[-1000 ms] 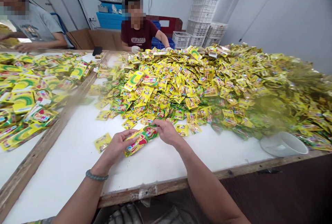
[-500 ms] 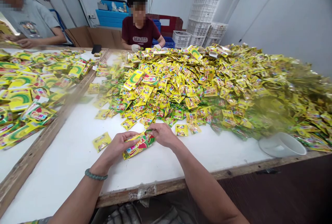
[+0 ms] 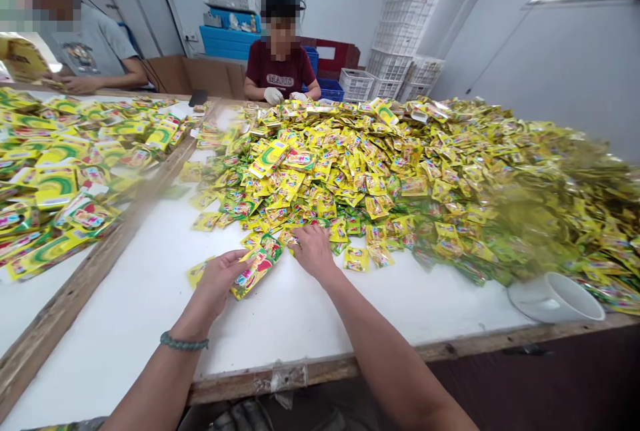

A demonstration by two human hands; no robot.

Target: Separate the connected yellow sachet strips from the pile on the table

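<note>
My left hand (image 3: 223,278) grips a small printed carton (image 3: 257,268), yellow with red, white and green, tilted above the white tabletop; its far end points up and right. At the near edge of a big heap of sachets (image 3: 340,171), my right hand (image 3: 314,250) has its fingers curled down around a small yellow sachet (image 3: 289,236); the fingertips are partly hidden. A loose sachet (image 3: 197,274) lies beside my left hand, partly covered by it. Another sachet (image 3: 356,259) lies flat to the right of my right hand.
A wooden strip (image 3: 95,278) divides the table, with many printed cartons (image 3: 55,184) beyond it on the left. A white tub (image 3: 555,298) lies tipped near the front right edge. Two people sit across the table, one in a maroon shirt (image 3: 280,71). White crates (image 3: 395,38) stand behind.
My right hand has moved off the carton's far end to the heap's near edge. The carton in my left hand has turned more steeply upward. The view has shifted slightly.
</note>
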